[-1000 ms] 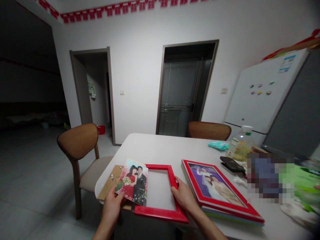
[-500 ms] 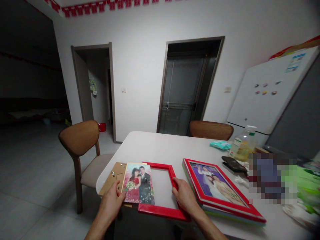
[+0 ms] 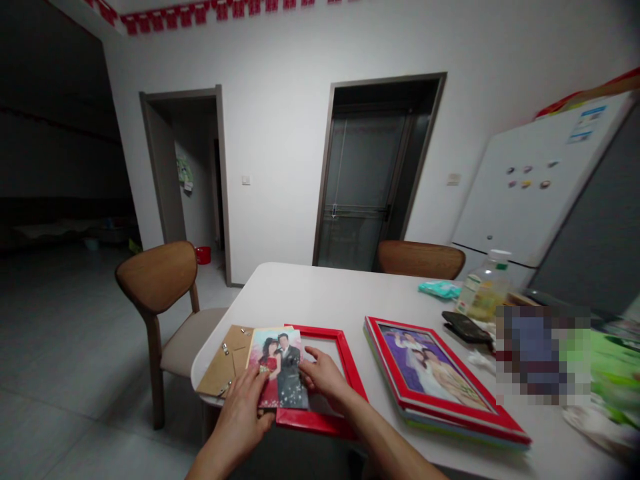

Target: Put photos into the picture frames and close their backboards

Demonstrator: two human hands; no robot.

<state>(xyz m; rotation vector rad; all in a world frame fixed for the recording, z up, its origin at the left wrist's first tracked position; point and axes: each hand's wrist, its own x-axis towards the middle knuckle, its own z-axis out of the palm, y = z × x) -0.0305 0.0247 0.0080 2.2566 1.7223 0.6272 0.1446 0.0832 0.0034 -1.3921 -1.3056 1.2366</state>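
Observation:
A wedding photo print lies over the left part of a red picture frame, whose opening shows the white table. My left hand holds the photo's lower left side, fingers across its face and thumb near the bottom edge. At the photo's right edge, my right hand grips the side, its forearm crossing the frame. A brown backing board with metal clips sits partly beneath the photo on the left.
A stack topped by a red framed wedding picture lies right of my hands. Beyond it are a black phone, a plastic bottle and a teal packet. Wooden chairs stand at the left and the far side.
My right hand has left the frame's right side and moved left onto the photo's right edge. My left hand has shifted right, further over the photo.

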